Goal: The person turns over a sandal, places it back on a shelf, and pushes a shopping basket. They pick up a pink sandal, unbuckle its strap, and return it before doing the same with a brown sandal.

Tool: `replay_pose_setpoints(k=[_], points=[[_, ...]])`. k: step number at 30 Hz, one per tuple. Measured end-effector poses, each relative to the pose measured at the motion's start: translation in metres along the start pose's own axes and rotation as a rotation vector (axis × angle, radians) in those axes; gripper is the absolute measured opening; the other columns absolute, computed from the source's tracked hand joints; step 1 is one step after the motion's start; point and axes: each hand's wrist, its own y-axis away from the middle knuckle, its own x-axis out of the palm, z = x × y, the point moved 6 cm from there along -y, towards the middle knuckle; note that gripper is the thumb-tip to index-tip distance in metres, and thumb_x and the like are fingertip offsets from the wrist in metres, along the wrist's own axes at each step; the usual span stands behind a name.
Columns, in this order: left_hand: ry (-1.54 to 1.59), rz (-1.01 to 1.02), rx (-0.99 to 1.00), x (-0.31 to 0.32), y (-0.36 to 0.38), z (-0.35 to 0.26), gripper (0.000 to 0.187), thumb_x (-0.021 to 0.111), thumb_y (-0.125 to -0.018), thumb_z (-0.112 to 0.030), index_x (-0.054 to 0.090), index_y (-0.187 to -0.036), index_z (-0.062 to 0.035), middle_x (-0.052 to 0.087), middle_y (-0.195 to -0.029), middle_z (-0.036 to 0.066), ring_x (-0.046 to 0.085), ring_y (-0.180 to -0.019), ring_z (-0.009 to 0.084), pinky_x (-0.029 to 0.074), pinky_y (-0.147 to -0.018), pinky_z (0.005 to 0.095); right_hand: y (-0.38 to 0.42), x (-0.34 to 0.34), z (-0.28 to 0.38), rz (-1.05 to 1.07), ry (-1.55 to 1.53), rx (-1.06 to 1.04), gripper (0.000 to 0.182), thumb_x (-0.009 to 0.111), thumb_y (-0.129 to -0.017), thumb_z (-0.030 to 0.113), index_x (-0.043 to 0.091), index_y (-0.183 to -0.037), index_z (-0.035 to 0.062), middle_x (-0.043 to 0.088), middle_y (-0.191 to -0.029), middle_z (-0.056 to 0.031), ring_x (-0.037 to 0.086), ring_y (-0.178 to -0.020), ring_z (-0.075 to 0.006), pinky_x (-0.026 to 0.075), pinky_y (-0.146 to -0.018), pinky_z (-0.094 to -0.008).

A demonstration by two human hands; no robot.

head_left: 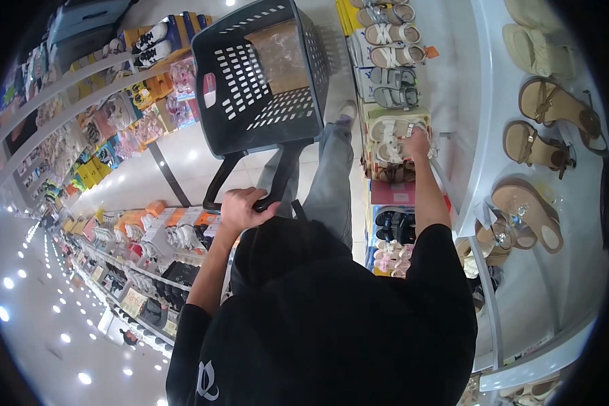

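Observation:
My left hand [243,209] is wrapped round the black handle [216,186] of a dark grey shopping basket [250,139]. In the basket lies a flat brown item [284,64] that looks wrapped in clear plastic. Off to the right, my right arm is stretched out to a shelf of shoes. There my right hand [417,143] has its fingers curled on one of a pair of white sandals [388,152], which rest on a pale shoebox [375,116]. My fingertips are partly hidden by the hand.
Grey sandals [394,88] and beige sandals [396,54] sit beyond the white pair. Nearer me are a pink box [392,193] and black sandals [394,227]. Tan sandals [545,152] stand on a white shelf to the right. Racks of shoes [149,122] line the aisle's left side.

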Motion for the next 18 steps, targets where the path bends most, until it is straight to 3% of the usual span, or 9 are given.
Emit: replay_pose_setpoints(k=[7,12,16,18], points=[[-0.004,0.008,0.023,0.003,0.003,0.003,0.029,0.077,-0.072,-0.035,0.068,-0.072,-0.0067,0.058,-0.054,0.007,0.059,-0.047,0.0253,0.046,-0.046,0.0328,0.015,-0.007,0.004,-0.090,0.012,-0.068,0.028,0.066,-0.076,0.022,0.066,-0.099,0.0063,0.068,-0.099,-0.0201,0.064,-0.097,-0.0381,0.050,-0.081,-0.0472],[-0.013,0.018,0.009,0.002,0.003,0.001,0.029,0.074,-0.076,-0.035,0.069,-0.075,-0.0064,0.062,-0.060,0.011,0.062,-0.053,0.0285,0.048,-0.050,0.0351,0.071,0.008,0.039,-0.206,-0.315,-0.192,0.032,0.067,-0.077,0.021,0.065,-0.105,0.0037,0.067,-0.096,-0.0214,0.064,-0.094,-0.0384,0.050,-0.081,-0.0456],[0.028,0.011,-0.038,-0.005,0.001,-0.001,0.036,0.073,-0.077,-0.041,0.070,-0.082,-0.0060,0.065,-0.066,0.012,0.064,-0.059,0.0295,0.051,-0.055,0.0369,0.162,-0.023,0.138,-0.180,-0.590,-0.351,0.035,0.069,-0.081,0.023,0.062,-0.109,0.0018,0.066,-0.103,-0.0199,0.063,-0.098,-0.0361,0.049,-0.085,-0.0404],[0.056,-0.064,0.091,-0.015,0.005,-0.007,0.040,0.073,-0.078,-0.043,0.069,-0.085,-0.0046,0.066,-0.072,0.013,0.066,-0.066,0.0306,0.052,-0.061,0.0378,0.215,-0.048,0.200,-0.128,-0.656,-0.561,0.036,0.072,-0.081,0.024,0.063,-0.107,0.0020,0.064,-0.107,-0.0172,0.061,-0.101,-0.0351,0.047,-0.088,-0.0392]])
